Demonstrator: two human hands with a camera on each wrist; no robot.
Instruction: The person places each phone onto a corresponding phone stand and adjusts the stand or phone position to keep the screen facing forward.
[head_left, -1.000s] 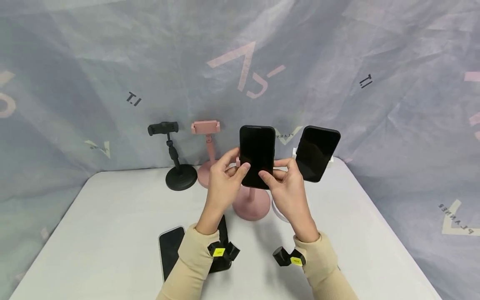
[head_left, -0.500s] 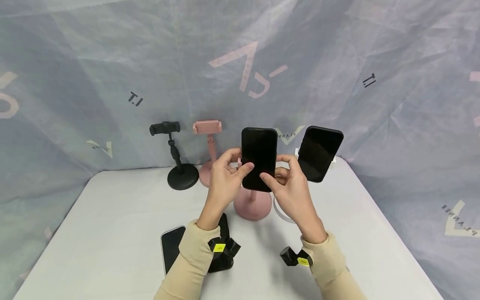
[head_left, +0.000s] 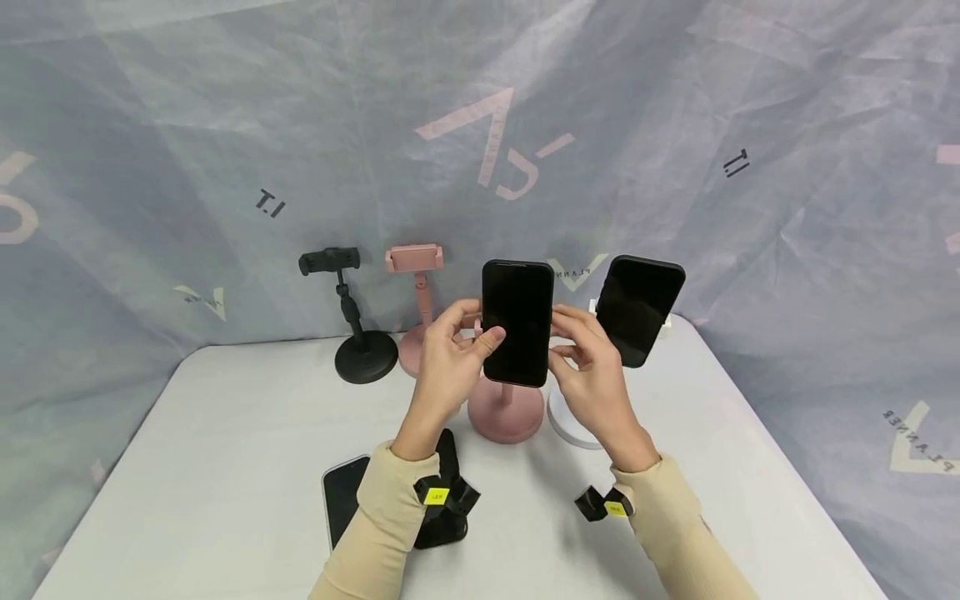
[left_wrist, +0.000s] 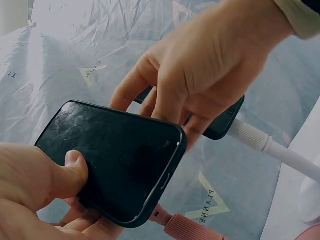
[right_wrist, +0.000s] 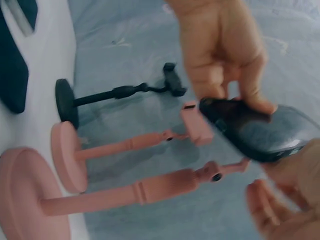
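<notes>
In the head view, my left hand (head_left: 448,367) holds a black smartphone (head_left: 519,312) by its left side, thumb on the screen and fingers behind. The phone stands upright above the round base of the front pink phone stand (head_left: 506,417); most of that stand's clamp is hidden behind it. My right hand (head_left: 596,371) is at the phone's right edge with curled fingers. Its thumb is off the screen, beside the edge. In the left wrist view, the right fingers (left_wrist: 168,100) meet the phone's far edge; contact with the clamp cannot be made out.
A second black phone (head_left: 639,310) is mounted, tilted, on a white stand (head_left: 573,425) at right. Another pink stand (head_left: 415,260) and a black stand (head_left: 363,358) stand behind, their clamps bare. Near the left forearm lie a light-edged phone (head_left: 343,496) and a black item (head_left: 446,533), partly covered.
My right thumb has come off the phone's screen to its right edge, and the right hand has shifted slightly right. The left hand keeps its hold; the phone has barely moved.
</notes>
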